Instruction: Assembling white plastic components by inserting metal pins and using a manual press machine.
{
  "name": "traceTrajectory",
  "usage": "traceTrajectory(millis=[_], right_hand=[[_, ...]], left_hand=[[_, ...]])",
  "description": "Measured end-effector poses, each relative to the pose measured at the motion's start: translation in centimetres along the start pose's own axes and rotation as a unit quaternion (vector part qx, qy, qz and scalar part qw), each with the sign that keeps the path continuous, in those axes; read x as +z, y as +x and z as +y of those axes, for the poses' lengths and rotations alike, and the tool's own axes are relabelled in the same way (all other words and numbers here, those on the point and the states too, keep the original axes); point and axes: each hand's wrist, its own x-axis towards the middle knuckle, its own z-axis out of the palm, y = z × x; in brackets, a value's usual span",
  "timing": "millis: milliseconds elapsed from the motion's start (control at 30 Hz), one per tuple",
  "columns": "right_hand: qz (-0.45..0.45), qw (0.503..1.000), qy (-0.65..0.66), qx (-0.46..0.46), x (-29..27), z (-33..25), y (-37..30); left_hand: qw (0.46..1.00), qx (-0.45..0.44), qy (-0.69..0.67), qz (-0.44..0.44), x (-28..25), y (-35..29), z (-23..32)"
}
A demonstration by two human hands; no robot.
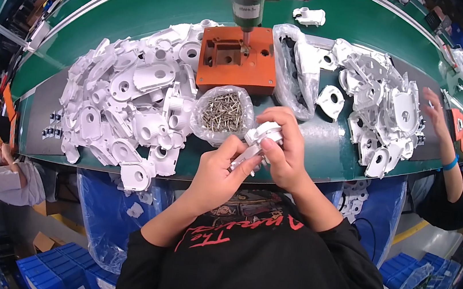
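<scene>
Leftmost, a large heap of white moulded plastic parts point(130, 77), many with round holes, covers that side of the green-topped workbench point(323, 153). Next comes a clear plastic bag point(195, 123), its mouth spread open around metallic screws point(223, 113). Just right of it, above the bench's near edge, a small white plastic piece point(257, 138) is held up at a slant: its lower-left end looks flat and narrow, its upper-right end thicker and rounded, with much of the surface covered by fingers. The left hand point(218, 169) pinches the lower-left end between thumb and curled fingers. Close beside it, the right hand point(288, 151) clamps the upper-right end, thumb across the near side and fingers bent over the top. Farther right lies another heap of white plastic parts point(384, 100).
</scene>
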Motion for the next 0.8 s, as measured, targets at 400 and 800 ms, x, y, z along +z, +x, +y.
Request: traceTrajectory(millis=[400,800], right_hand=[[0.010,0.999,-0.027,-0.027,0.4,0.2,-0.2],[-0.019,0.996,0.084,-0.009,-1.0,1.6,0.2]], left_hand=[[0.999,0.004,-0.035,0.027,0.1,0.0,-0.4],[0.999,0.039,0.003,0.015,-0.9,-0.1,-0.9]])
